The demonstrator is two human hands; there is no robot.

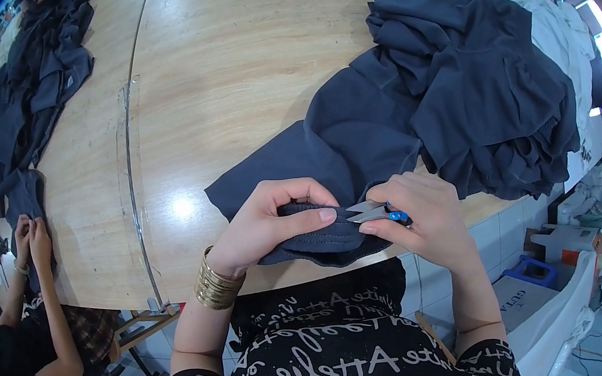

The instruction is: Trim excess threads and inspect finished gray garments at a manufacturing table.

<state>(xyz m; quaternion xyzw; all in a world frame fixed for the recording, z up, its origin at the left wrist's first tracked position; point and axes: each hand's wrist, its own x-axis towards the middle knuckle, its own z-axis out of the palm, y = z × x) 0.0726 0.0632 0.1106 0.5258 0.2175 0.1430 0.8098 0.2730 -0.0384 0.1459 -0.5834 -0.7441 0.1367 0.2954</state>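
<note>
**Trainee:** Snips [372, 213] sit in my right hand [420, 217], fingers curled shut round the blue handle, blades pointing left at the seam. Is that how you'd hold them?

**Trainer:** Looks fine to me. Your left hand [271, 219] is closed on the folded edge of the dark navy garment [324, 242], thumb on top, fingers underneath, right at the near edge of the table [223, 68]. I'd keep that pinch close to the blade tips, so the cloth stays taut where you cut.

**Trainee:** The rest of the garment trails away across the table towards the big pile of dark clothes [479, 86] on my right.

**Trainer:** Let it lie flat there; its weight shouldn't drag the seam sideways. As I judge it, the risk is nicking the fabric itself. Lift the loose thread away from the stitching with your thumb, and slide only the tips in, flat along the seam.

**Trainee:** I can't tell from here whether a thread is actually between the blades.

**Trainer:** Nor can I; it's too small. So tilt the edge towards you before you squeeze. Short snips, not long ones.

**Trainee:** A co-worker's hands [29, 235] on my left are busy with another dark piece.

**Trainer:** Well apart from yours, so no bother.
</note>
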